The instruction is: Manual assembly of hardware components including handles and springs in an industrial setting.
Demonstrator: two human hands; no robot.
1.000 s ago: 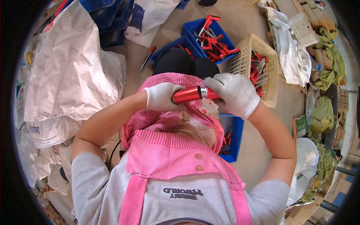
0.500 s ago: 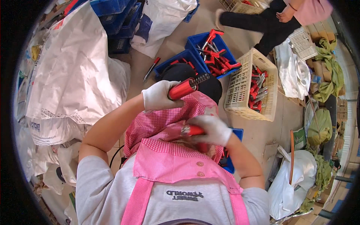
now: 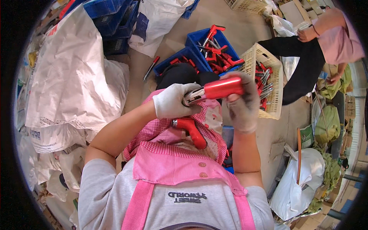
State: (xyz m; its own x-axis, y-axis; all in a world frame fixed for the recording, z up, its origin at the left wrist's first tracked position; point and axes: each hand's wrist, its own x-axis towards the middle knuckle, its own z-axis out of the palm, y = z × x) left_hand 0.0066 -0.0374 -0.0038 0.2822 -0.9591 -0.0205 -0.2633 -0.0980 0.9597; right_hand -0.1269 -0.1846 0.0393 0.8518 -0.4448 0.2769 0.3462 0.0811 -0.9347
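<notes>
Both my hands wear whitish work gloves and are raised in front of my lap. A glossy red tube (image 3: 223, 88) lies nearly level between them, with a slotted silver metal sleeve (image 3: 194, 96) at its left end. My left hand (image 3: 170, 102) is closed round the silver sleeve. On the red tube's right end, the fingers of my right hand (image 3: 244, 109) are closed, their glove darkened and a little blurred. Below them, a red pistol-shaped handle (image 3: 192, 133) with a metal collar rests on my pink apron (image 3: 161, 161), apart from both hands. No spring shows.
Ahead, two blue crates (image 3: 195, 57) hold red-handled tools; a cream crate (image 3: 278, 63) to the right holds more. One red-and-silver tool (image 3: 151, 69) lies on the floor. Large white sacks (image 3: 76, 76) fill the left. A person in pink (image 3: 339, 38) is at the far right.
My right hand has risen from my lap to the red tube, leaving the handle there. The tube has shifted right; its spring no longer shows. The other person has moved right.
</notes>
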